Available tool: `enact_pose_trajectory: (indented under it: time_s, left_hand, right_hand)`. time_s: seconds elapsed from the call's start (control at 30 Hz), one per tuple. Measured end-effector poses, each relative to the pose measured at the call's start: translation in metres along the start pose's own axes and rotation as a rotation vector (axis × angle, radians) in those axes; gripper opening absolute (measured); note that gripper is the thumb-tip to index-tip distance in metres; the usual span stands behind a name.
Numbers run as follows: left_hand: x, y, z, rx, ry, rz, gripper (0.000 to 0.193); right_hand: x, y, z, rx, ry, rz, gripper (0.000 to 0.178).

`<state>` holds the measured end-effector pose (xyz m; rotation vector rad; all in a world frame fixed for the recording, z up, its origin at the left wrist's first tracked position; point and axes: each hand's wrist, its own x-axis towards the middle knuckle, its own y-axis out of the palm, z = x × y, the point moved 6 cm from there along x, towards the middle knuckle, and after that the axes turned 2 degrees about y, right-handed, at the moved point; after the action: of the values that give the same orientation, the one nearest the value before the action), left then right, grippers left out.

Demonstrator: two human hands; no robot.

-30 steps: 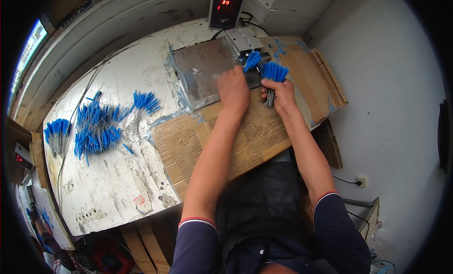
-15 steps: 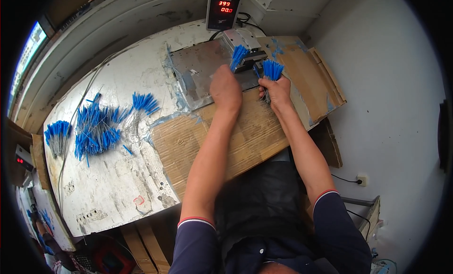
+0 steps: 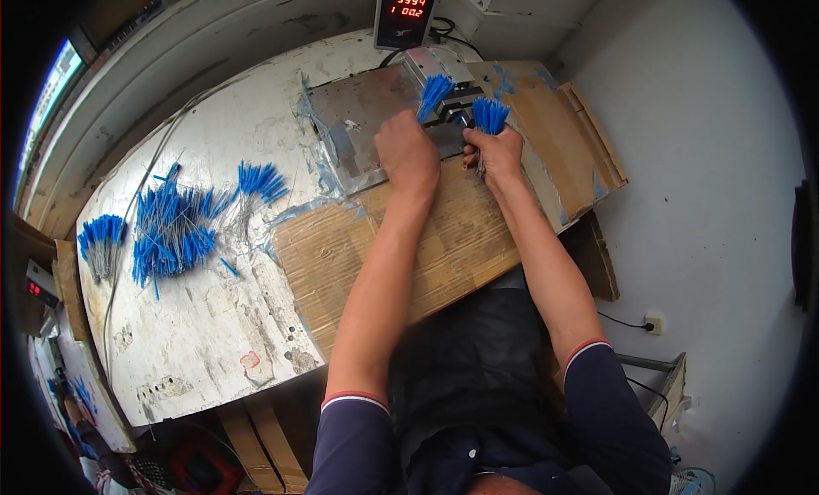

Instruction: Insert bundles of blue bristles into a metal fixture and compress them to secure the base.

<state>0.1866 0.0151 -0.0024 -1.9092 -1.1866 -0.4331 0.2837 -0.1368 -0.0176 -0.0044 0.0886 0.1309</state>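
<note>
My left hand (image 3: 408,150) is closed over the metal plate, its fingers mostly turned out of sight. A fan of thin wire pieces with blue sleeved ends (image 3: 436,94) sticks out just beyond it, and the grip seems to be on their wire tails. Right beside these lies the dark jaw block (image 3: 459,104) of a small grey bench machine (image 3: 437,67). My right hand (image 3: 499,150) is wrapped round a second bundle of blue-ended wires (image 3: 490,115), blue ends up and bare wires hanging below the fist. A single blue end shows between that hand and the jaw block.
A large loose heap of blue-ended wires (image 3: 171,231) lies on the worn white table (image 3: 213,333), with smaller bunches either side. A display box with red digits (image 3: 405,13) stands behind the machine. Cardboard (image 3: 384,256) covers the near edge; a white wall (image 3: 699,196) is at right.
The red digits on the display box have changed. My right hand has shifted slightly up and left, nearer the jaw block. Both hands keep their bundles.
</note>
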Motion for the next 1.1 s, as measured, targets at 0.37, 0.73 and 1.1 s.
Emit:
enact_pose_trajectory:
  time_s: [0.37,0.73,1.1]
  left_hand:
    - [-0.002,0.013,-0.002,0.006,0.037,0.217,0.011]
    - [-0.005,0.01,-0.011,0.067,0.124,0.245,0.014]
    - [-0.004,0.013,0.0,0.148,0.008,0.194,0.008]
  right_hand:
    - [-0.007,-0.012,-0.003,0.206,0.077,0.085,0.015]
    - [-0.012,-0.009,0.0,0.044,0.039,0.089,0.018]
    - [-0.007,-0.003,0.003,-0.006,0.013,0.049,0.019]
